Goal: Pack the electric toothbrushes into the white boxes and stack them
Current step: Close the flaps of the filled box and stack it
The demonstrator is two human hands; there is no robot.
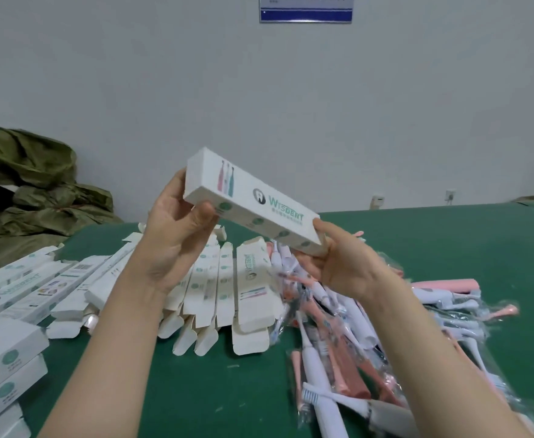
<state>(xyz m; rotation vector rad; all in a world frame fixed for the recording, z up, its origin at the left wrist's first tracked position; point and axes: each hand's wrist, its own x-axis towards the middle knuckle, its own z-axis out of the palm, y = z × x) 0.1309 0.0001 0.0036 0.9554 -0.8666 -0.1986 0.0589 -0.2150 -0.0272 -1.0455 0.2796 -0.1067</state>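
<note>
Above the green-topped table (pixel 449 248), near the middle of the view, a long white rectangular cardboard box (pixel 253 203) with a teal logo and three small toothbrush drawings is held clear of the surface. It is tilted, so its ten-o'clock end sits higher than its four-o'clock end, and the higher end shows a flat, closed face. The person's left hand (pixel 177 235) grips that higher end, with the thumb curled onto the near long edge and the fingers wrapped round behind. The right hand (pixel 341 267) grips the lower end from beneath, fingers curled round it.

Below the held box, at six o'clock, a row of open white cardboard boxes (pixel 221 289) lies side by side with flaps sticking out. From four to five o'clock a loose pile of pink and white electric toothbrushes (pixel 338 327) in clear plastic wrap spreads over the table. At eight o'clock sits a stack of closed white boxes (pixel 6 368), with more flat-lying boxes (pixel 22 289) just beyond it at nine o'clock. A crumpled olive-green sack (pixel 31 184) rests at ten o'clock against the pale wall. A blue-framed notice (pixel 305 7) hangs at twelve o'clock.
</note>
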